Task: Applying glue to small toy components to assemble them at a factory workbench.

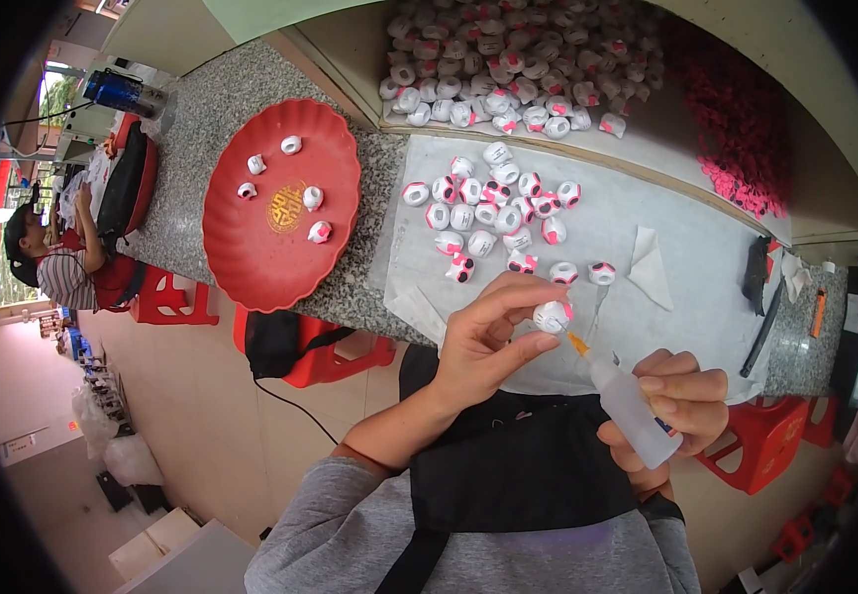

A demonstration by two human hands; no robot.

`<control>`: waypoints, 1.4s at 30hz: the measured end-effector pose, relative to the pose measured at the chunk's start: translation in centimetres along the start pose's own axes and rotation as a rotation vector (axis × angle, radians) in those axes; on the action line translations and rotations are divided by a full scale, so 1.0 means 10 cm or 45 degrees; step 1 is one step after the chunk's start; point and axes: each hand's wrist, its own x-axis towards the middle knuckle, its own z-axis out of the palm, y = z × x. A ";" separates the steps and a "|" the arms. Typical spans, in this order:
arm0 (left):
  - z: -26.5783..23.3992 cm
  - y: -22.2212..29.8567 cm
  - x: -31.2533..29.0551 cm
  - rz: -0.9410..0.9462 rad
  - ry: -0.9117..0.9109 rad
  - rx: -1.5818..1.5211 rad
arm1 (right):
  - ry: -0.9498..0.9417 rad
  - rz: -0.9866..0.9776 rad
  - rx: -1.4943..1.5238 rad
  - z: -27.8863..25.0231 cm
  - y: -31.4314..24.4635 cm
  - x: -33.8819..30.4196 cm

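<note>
Between the thumb and fingertips of my left hand (488, 346) is a small white toy head (551, 318) with a pink detail on its edge. My right hand (684, 401) is wrapped round a translucent glue bottle (637, 411), which is tilted up to the left. Its yellow nozzle (577, 344) points at the toy head's lower right side, very close to it; whether they touch I cannot tell. Just beyond my hands, several similar white heads (486, 216) with pink and black details lie loosely grouped on a white paper sheet (637, 337).
On the granite bench, a red scalloped plate (236, 252) at left holds several white heads. A shelf compartment at the back holds a large heap of white heads (508, 59) and pink pieces (736, 139). A crumpled tissue (650, 267) lies right. Another person (57, 262) sits far left.
</note>
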 end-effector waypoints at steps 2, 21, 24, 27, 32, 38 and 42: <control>-0.02 -0.01 0.00 0.068 -0.036 0.110 | -0.012 -0.020 0.009 0.00 0.01 0.00; -0.09 0.04 0.00 0.154 0.113 0.250 | 0.074 0.081 0.053 -0.06 0.06 0.07; -0.25 0.08 0.00 0.206 0.291 0.258 | 0.099 0.250 0.034 -0.26 0.23 0.17; -0.31 0.14 0.05 0.202 0.363 0.113 | -0.019 0.480 -0.062 -0.56 0.52 0.26; -0.34 0.15 0.04 0.185 0.378 -0.024 | -0.032 0.627 -0.288 -0.94 0.91 0.83; -0.30 0.17 0.01 0.161 0.378 0.009 | -0.256 -0.094 -1.751 -1.39 1.89 1.53; -0.29 0.15 0.04 0.167 0.393 0.012 | -0.173 -0.228 -1.812 -1.44 2.12 1.67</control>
